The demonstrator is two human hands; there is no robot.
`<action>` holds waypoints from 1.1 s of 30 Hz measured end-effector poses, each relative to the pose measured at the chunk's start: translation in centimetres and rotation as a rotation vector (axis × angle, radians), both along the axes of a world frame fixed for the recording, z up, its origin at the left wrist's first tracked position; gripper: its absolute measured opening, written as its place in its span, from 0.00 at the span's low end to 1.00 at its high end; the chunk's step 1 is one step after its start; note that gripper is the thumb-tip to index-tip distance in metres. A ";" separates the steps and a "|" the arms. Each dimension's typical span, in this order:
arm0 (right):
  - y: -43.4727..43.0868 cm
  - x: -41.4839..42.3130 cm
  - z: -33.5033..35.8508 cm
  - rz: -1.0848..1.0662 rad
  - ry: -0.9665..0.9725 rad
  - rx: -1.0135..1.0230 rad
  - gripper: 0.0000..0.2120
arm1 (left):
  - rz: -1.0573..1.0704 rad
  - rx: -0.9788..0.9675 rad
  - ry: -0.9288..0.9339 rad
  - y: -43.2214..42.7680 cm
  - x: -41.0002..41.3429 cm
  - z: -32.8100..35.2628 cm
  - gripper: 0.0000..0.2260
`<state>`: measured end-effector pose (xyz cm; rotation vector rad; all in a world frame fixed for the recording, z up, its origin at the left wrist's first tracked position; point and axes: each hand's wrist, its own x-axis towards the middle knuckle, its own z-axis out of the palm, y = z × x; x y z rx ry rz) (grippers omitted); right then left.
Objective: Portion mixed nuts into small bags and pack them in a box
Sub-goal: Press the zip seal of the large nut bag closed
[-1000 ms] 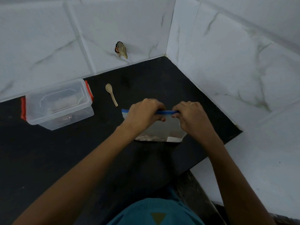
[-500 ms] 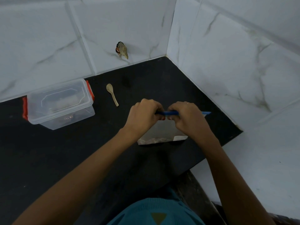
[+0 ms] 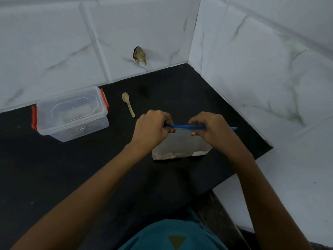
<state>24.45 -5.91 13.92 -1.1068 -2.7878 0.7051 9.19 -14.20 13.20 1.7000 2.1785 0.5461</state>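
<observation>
Both pinching bag [image 3: 180, 146] zip strip [image 3: 185, 126], left hand [image 3: 151, 128], right hand [image 3: 215, 129], now wider apart

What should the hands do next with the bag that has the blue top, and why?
Probably pinch along the blue strip until it seals. The left hand and right hand both grip that strip, nuts already lie in the bottom of the bag, and the box has its lid on, so sealing likely comes before packing.

Tabletop [image 3: 63, 177] open at 8 o'clock. Box [image 3: 72, 114] at 10, spoon [image 3: 128, 104] at 11; tiled walls [image 3: 252, 69] block 12 to 3.
</observation>
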 end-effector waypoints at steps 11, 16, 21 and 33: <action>-1.2 -1.5 -0.7 -0.002 0.063 0.130 0.10 | -0.071 -0.013 -0.087 -0.5 -0.3 -0.1 0.15; -0.5 -1.5 -0.4 -0.118 0.001 0.005 0.09 | -0.011 0.045 -0.058 -1.7 -1.6 0.0 0.12; -0.4 -1.3 0.1 -0.055 0.023 -0.022 0.11 | 0.067 0.082 -0.108 -2.0 -1.8 -0.3 0.06; -1.4 -2.8 -0.3 0.107 0.146 0.014 0.10 | 0.056 0.068 -0.199 -1.8 -1.6 -0.7 0.03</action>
